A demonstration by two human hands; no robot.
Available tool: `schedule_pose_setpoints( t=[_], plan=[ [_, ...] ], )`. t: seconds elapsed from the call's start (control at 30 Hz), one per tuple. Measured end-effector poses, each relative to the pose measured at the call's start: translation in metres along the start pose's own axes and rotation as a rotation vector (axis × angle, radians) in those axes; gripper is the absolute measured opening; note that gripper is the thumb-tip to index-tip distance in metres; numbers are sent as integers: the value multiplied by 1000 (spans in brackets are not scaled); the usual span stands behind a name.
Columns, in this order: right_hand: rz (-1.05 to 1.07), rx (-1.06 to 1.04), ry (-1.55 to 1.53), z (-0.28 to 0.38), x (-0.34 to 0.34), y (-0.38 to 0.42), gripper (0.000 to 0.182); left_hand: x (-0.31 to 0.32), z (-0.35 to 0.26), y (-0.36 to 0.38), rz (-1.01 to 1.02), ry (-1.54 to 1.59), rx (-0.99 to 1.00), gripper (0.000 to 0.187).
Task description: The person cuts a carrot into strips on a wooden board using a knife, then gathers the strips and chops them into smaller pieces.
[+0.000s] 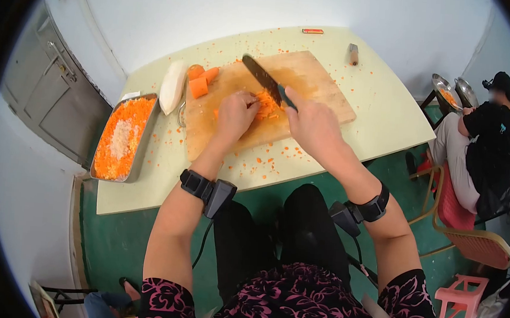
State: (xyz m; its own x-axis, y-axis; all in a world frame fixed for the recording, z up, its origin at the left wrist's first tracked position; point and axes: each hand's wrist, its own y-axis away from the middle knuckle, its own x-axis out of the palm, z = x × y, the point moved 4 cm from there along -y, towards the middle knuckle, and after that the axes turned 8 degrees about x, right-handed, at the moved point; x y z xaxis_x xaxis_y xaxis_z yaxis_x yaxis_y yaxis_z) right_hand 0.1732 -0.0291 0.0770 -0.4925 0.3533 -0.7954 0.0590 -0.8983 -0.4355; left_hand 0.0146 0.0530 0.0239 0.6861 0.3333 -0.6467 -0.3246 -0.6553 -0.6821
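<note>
Wooden and stained with orange, the cutting board (333,100) lies on a pale yellow table (383,100), with scraps of carrot scattered around it. The right hand (315,125) is closed around the dark handle of a knife (262,75), whose broad blade slants away to the upper left over the board. Cut carrot strips (268,108) lie in a loose heap on the board, just beside the blade and between the two hands. The left hand (236,115) rests at the heap's left side with its fingers curled down; its fingertips are partly hidden, so I cannot tell whether they pinch a piece or only press on it.

Thick carrot chunks (198,88) sit at the board's upper left edge, near a long, peeled white radish (172,87). Further left stands a metal tray (144,141) filled with finely chopped orange bits and a paler mound in the middle. Off to the right, another person (490,140) sits near metal bowls.
</note>
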Motion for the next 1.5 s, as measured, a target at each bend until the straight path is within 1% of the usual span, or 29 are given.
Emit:
schedule_pose_setpoints(
  t=[0.03, 0.13, 0.23, 0.33, 0.43, 0.53, 0.63, 0.73, 0.83, 0.93, 1.03, 1.13, 1.23, 1.33, 1.43, 1.5],
  plan=[
    [-15, 14, -21, 3, -4, 0, 38, -1, -1, -1, -3, 3, -13, 15],
    [-71, -48, -22, 0, 13, 5, 37, -1, -2, -1, 6, -16, -28, 15],
    [35, -4, 48, 1, 13, 3, 37, 0, -2, -1, -37, -45, -14, 11],
    [-64, 39, -60, 8, -5, 1, 35, 1, -1, -1, -67, -22, -27, 11],
    [-63, 52, -5, -2, 11, 1, 35, 3, 0, -1, -63, -41, -1, 10],
    [55, 72, 80, -4, 12, 0, 37, 2, 0, -1, -113, -22, 64, 10],
    [-6, 68, -23, 2, -4, -1, 36, 3, 1, -2, -34, -61, -28, 10],
    [8, 38, 6, -2, 15, -2, 34, 1, -3, -2, -73, -37, 39, 10],
    [24, 59, 11, 2, 5, -4, 34, 1, -3, -3, -71, -50, 59, 10],
    [-23, 76, -32, 8, -1, -1, 35, -1, -5, -3, 7, -99, -102, 9],
    [52, 64, 65, 2, 17, -1, 37, 0, -3, -2, -27, -45, 2, 10],
    [8, 44, -14, 2, 5, -3, 37, 0, -3, -2, -56, -45, -18, 10],
    [-60, 44, -22, 3, 5, 1, 36, 0, -4, -3, 5, -82, -101, 10],
    [33, 9, 76, 0, 16, 1, 34, -1, -4, -3, -25, -29, -8, 10],
    [-8, 37, 0, 3, 1, -2, 34, 2, -1, -1, -59, -31, -49, 10],
    [44, 66, 60, -1, 11, -1, 34, 1, -3, -1, -27, -42, -58, 10]
  ],
)
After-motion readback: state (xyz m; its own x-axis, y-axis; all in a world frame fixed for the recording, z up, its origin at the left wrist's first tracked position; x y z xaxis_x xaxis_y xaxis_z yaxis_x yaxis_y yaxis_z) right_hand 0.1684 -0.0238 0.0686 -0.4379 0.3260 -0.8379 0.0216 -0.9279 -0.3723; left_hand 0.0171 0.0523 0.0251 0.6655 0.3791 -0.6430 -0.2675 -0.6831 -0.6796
